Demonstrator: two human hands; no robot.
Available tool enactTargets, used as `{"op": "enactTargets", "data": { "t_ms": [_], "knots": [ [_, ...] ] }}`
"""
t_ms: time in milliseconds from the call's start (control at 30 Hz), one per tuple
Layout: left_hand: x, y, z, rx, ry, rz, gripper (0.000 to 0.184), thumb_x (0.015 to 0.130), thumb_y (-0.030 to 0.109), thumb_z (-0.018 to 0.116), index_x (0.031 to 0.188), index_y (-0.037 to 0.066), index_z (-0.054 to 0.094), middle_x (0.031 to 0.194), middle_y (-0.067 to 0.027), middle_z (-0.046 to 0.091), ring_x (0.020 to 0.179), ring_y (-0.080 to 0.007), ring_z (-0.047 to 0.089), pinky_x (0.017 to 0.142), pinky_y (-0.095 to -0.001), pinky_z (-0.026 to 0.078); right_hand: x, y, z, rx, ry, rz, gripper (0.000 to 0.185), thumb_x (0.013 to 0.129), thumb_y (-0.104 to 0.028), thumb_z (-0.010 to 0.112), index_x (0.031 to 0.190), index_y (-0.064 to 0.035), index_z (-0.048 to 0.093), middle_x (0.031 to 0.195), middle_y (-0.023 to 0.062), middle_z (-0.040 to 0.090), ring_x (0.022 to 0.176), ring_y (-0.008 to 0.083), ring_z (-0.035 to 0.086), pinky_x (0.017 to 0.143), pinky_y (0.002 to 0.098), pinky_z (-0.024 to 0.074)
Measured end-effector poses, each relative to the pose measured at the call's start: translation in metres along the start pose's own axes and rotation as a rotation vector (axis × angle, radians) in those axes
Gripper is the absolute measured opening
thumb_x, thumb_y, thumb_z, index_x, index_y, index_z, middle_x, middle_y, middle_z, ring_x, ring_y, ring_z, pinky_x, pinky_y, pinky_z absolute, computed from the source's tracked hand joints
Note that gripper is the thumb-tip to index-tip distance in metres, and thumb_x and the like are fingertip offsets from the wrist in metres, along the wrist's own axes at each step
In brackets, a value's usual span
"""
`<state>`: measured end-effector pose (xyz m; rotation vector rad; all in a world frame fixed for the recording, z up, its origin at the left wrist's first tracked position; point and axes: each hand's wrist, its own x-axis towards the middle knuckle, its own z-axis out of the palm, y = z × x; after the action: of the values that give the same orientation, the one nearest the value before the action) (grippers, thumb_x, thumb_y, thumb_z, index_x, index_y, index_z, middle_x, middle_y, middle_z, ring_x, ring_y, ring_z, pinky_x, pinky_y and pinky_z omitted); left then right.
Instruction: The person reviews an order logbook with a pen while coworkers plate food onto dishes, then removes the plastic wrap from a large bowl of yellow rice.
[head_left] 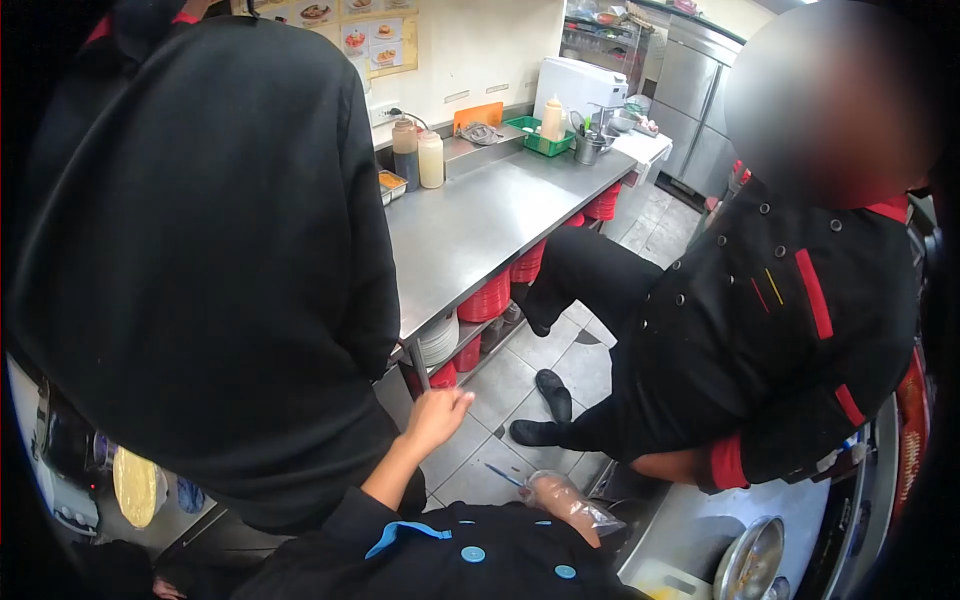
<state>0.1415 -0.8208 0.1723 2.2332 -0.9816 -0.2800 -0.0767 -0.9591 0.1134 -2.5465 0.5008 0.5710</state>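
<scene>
My left hand [438, 418] is held out bare in front of my body, its fingers curled into a loose fist, and I see nothing in it. Close to my black jacket, my right hand [560, 500] wears a clear, loose plastic glove. From its fingers sticks out a thin blue pen-like stick [503, 474], pointing forward and left over the floor. The glove's wrinkles partly hide the fingers, and the stick is too small to name surely.
A co-worker in black [210, 200] stands close on the left, back turned. Another person [760, 320] leans at the right beside a metal pan [750, 560]. Ahead runs a steel counter [480, 220] with squeeze bottles [430, 162] and a green basket [545, 143]; plates [438, 343] sit below.
</scene>
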Motion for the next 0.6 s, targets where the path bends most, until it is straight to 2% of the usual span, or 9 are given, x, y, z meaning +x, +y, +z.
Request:
{"op": "enactTargets", "data": {
  "t_ms": [67,133,167,233,267,333,400,467,600],
  "knots": [
    [-0.006,-0.045,0.031,0.073,-0.084,-0.108,0.021,0.083,0.022,0.056,0.092,0.004,0.062,0.071,-0.0196,0.06,0.071,-0.0393,0.06,0.068,-0.0457,0.046,0.001,0.003,-0.005,-0.032,0.032,0.119,0.03,0.082,-0.031,0.056,0.093,-0.0049,0.066,0.091,0.0178,0.064,0.088,0.0333,0.061,0.077,0.0399,0.0477],
    [-0.009,-0.072,0.056,0.004,-0.246,-0.185,0.036,0.078,0.017,0.061,0.113,0.008,0.057,0.093,-0.0206,0.06,0.086,-0.0387,0.058,0.079,-0.0427,0.047,0.006,0.008,-0.017,-0.023,0.093,0.123,0.03,0.08,-0.032,0.058,0.092,-0.0053,0.066,0.091,0.0177,0.064,0.088,0.034,0.061,0.076,0.0406,0.0479],
    [-0.012,-0.07,0.061,-0.002,-0.245,-0.188,0.036,0.078,0.017,0.061,0.113,0.008,0.057,0.093,-0.0206,0.06,0.086,-0.0387,0.058,0.079,-0.0427,0.047,0.01,0.011,-0.022,-0.028,0.106,0.127,0.03,0.08,-0.031,0.058,0.092,-0.0051,0.066,0.09,0.0174,0.064,0.087,0.0342,0.061,0.076,0.0405,0.048],
    [-0.014,-0.059,0.068,0.178,-0.217,-0.014,0.064,0.072,0.009,0.067,0.13,0.014,0.042,0.12,-0.0188,0.047,0.107,-0.0385,0.049,0.09,-0.0414,0.044,0.022,0.018,-0.034,-0.042,0.128,0.12,0.029,0.079,-0.031,0.059,0.09,-0.0049,0.066,0.089,0.0167,0.064,0.086,0.0344,0.061,0.075,0.0403,0.0482],
    [-0.006,-0.058,0.072,0.18,-0.203,-0.021,0.064,0.072,0.009,0.067,0.13,0.014,0.042,0.12,-0.0188,0.047,0.107,-0.0385,0.049,0.09,-0.0414,0.044,0.034,0.02,-0.043,-0.049,0.147,0.111,0.029,0.079,-0.031,0.059,0.089,-0.0048,0.066,0.088,0.0164,0.064,0.085,0.0346,0.062,0.075,0.0402,0.0483],
    [0.016,-0.05,0.081,-0.129,-0.116,0.145,0.083,0.066,0.003,0.07,0.137,0.018,0.03,0.129,-0.0151,0.033,0.118,-0.0383,0.039,0.094,-0.0409,0.04,0.07,0.026,-0.059,-0.058,0.168,0.079,0.029,0.078,-0.031,0.06,0.088,-0.0047,0.066,0.087,0.0161,0.064,0.085,0.0347,0.062,0.074,0.04,0.0484],
    [0.035,-0.024,0.079,-0.094,-0.015,0.134,0.078,0.066,0.004,0.071,0.134,0.015,0.035,0.123,-0.0146,0.038,0.112,-0.0365,0.044,0.093,-0.0407,0.041,0.113,0.032,-0.06,-0.104,0.381,-0.151,0.027,0.078,-0.029,0.06,0.078,-0.0026,0.064,0.08,0.0213,0.063,0.079,0.0347,0.062,0.065,0.0436,0.05],
    [0.067,-0.017,0.084,-0.136,0.0,0.212,0.056,0.066,0.007,0.072,0.118,0.009,0.051,0.113,-0.014,0.047,0.104,-0.0345,0.049,0.088,-0.0415,0.042,0.147,0.009,-0.103,-0.157,0.285,-0.137,0.025,0.072,-0.027,0.064,0.078,-0.003,0.065,0.075,0.0196,0.063,0.075,0.0342,0.063,0.066,0.0435,0.0501],
    [0.131,-0.017,0.065,-0.04,0.084,0.172,0.017,0.069,0.012,0.069,0.083,0.004,0.063,0.075,-0.0136,0.056,0.081,-0.0318,0.056,0.069,-0.0404,0.045,0.199,-0.024,-0.178,-0.105,0.429,-0.428,0.023,0.068,-0.026,0.066,0.072,-0.0031,0.065,0.069,0.0169,0.062,0.07,0.0344,0.063,0.066,0.0428,0.0501]
  ]
}}
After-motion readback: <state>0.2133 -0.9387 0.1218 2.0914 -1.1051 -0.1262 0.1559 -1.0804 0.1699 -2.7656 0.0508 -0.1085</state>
